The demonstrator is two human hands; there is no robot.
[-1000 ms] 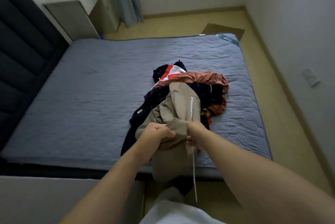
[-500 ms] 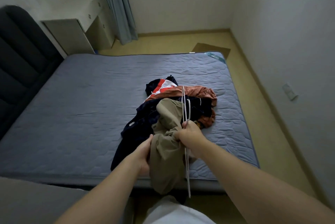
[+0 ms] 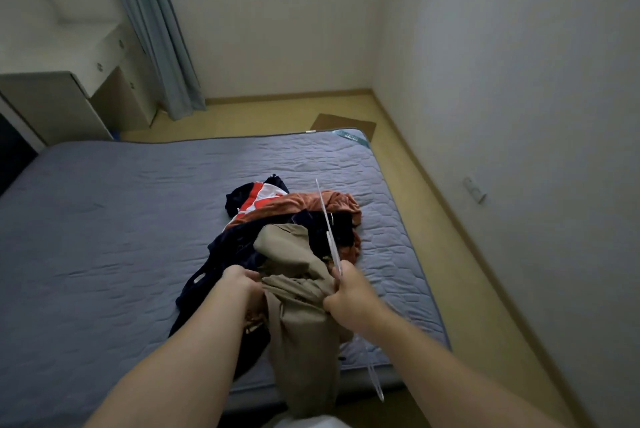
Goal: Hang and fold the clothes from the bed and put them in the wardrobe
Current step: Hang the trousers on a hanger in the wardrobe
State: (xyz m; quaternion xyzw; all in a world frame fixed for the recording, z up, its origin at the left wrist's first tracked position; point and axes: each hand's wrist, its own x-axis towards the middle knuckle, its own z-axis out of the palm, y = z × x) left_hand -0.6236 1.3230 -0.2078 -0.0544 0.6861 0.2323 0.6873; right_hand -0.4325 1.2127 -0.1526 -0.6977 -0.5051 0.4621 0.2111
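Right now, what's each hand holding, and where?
Left hand grips the khaki garment at its bunched top; right hand grips it too, plus a white hanger mid-length.

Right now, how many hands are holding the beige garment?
2. The left hand grips the beige garment on its left side; the right hand grips its right side, together with a white hanger.

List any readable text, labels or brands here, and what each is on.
Green label at the far corner of the mattress: white print, too blurred to read.
White tag on the dark garment: nothing legible.
No other text visible.
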